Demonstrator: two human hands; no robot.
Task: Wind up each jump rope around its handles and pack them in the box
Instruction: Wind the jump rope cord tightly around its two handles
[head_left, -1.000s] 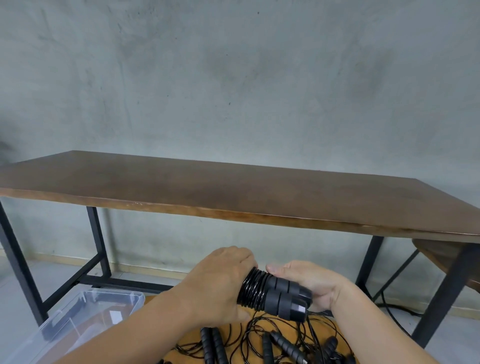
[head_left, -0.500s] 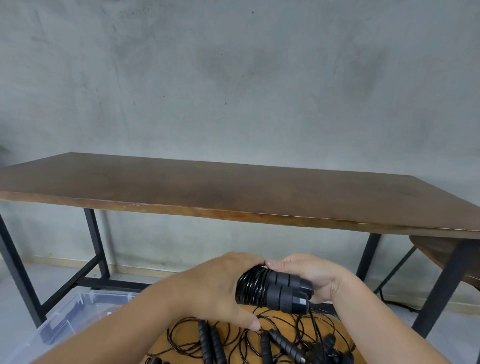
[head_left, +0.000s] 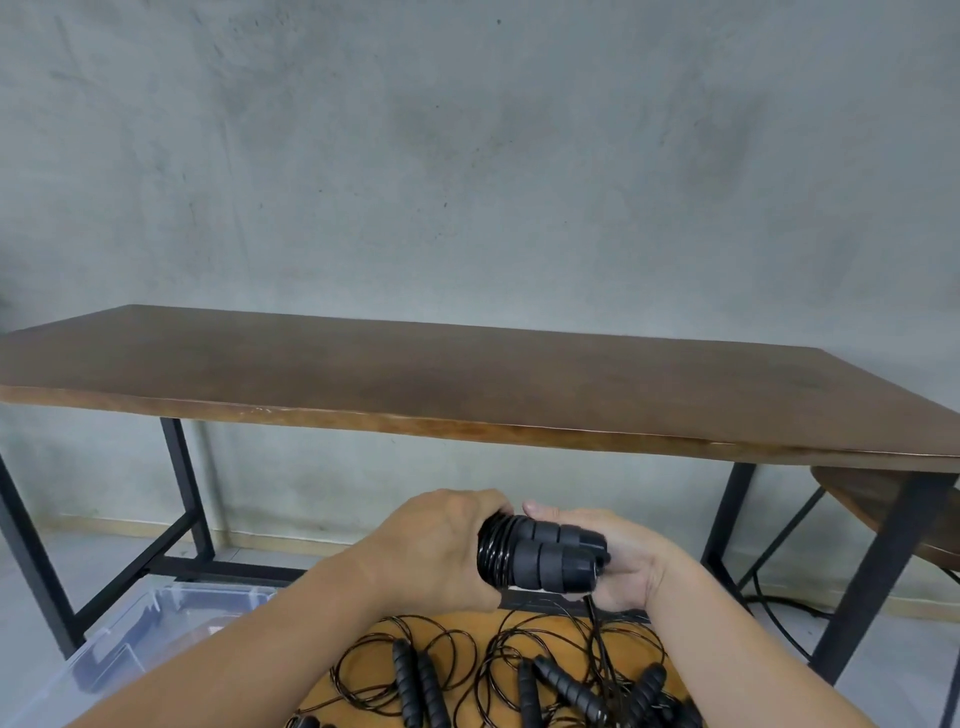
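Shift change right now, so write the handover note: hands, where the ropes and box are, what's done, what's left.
Left hand: grips the coiled end of the jump rope held in mid-air.
Right hand: holds the two handles' free ends; a short tail of cord hangs below.
Loose ropes: several, tangled, unwound on the low wooden surface underneath.
Clear plastic box: on the floor at lower left; its contents cannot be made out.
Done: this rope is nearly wound.
Left: finish the tail, pack it, then wind and pack the rest.
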